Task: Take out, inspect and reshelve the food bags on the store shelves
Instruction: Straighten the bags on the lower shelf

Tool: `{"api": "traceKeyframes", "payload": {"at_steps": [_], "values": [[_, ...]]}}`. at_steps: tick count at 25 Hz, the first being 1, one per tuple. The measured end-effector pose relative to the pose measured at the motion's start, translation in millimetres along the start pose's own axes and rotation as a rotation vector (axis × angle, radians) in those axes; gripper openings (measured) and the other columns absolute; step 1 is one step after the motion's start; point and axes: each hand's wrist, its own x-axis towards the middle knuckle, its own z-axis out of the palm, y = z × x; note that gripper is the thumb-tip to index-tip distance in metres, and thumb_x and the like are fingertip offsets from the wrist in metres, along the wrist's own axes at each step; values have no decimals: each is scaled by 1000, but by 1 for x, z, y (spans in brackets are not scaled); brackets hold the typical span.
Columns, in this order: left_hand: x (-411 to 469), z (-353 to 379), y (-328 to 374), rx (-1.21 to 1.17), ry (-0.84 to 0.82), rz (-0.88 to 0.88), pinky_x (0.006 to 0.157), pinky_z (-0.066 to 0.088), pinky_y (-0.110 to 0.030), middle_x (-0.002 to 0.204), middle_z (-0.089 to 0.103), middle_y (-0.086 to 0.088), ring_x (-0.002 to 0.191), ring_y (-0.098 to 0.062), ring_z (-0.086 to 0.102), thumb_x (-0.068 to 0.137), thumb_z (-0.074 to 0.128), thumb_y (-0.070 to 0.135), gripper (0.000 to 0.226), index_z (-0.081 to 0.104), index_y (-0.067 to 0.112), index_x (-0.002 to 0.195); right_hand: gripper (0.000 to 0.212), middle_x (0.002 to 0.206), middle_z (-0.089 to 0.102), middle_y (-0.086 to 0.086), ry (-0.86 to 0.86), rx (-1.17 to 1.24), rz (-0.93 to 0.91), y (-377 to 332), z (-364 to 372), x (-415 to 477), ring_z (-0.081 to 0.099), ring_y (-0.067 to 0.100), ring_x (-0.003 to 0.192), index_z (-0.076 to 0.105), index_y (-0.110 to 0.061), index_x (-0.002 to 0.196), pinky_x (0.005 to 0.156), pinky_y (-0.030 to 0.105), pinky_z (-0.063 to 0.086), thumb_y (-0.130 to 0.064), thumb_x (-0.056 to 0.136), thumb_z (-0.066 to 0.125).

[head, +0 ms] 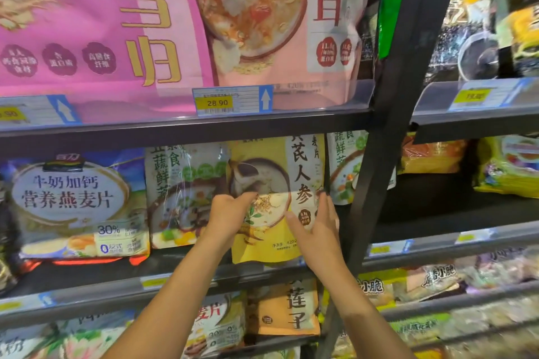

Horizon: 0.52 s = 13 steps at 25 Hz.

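A yellow oatmeal bag (274, 245) with a bowl picture and dark Chinese lettering stands upright on the middle shelf (186, 277). My left hand (229, 213) grips its left edge, thumb across the front. My right hand (316, 224) lies flat against its right side, fingers spread upward and its thumb on the bag's front. The bag's top is hidden behind the upper shelf rail (186, 128). To its left stands a green-and-white vegetable oatmeal bag (180, 198), and another of the same kind (344, 166) stands to its right.
A blue milk-oatmeal bag (78, 204) fills the left of the middle shelf. Large pink bags (102, 23) stand on the shelf above, with a 28.90 price tag (215, 102). A dark slanted upright post (388, 125) divides the bays. An orange bag (285, 309) sits on the lower shelf.
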Motion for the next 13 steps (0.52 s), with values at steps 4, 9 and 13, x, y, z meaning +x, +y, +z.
{"api": "traceKeyframes", "payload": {"at_steps": [4,9,13], "values": [[6,23,-16,42,39,-54,63,26,-37,60,31,-2,62,-20,32,90,78,21,49,40,17,59,140,171,-20,-12,-23,-185,10,7,6,-6,-11,18,159,-20,-23,162,127,42,18,-69,74,78],[10,36,-10,72,-57,269,102,45,-32,136,55,9,125,-10,51,92,79,30,61,51,26,146,145,172,-18,-4,-9,-314,103,12,16,10,-7,25,159,-20,-18,162,124,44,30,-65,71,83],[18,34,-9,201,-99,310,114,45,-43,143,58,-1,134,-18,54,90,79,35,66,48,24,147,139,173,-9,-3,-7,-395,162,16,21,22,-3,27,159,-9,-18,163,123,44,32,-63,71,85]]}}
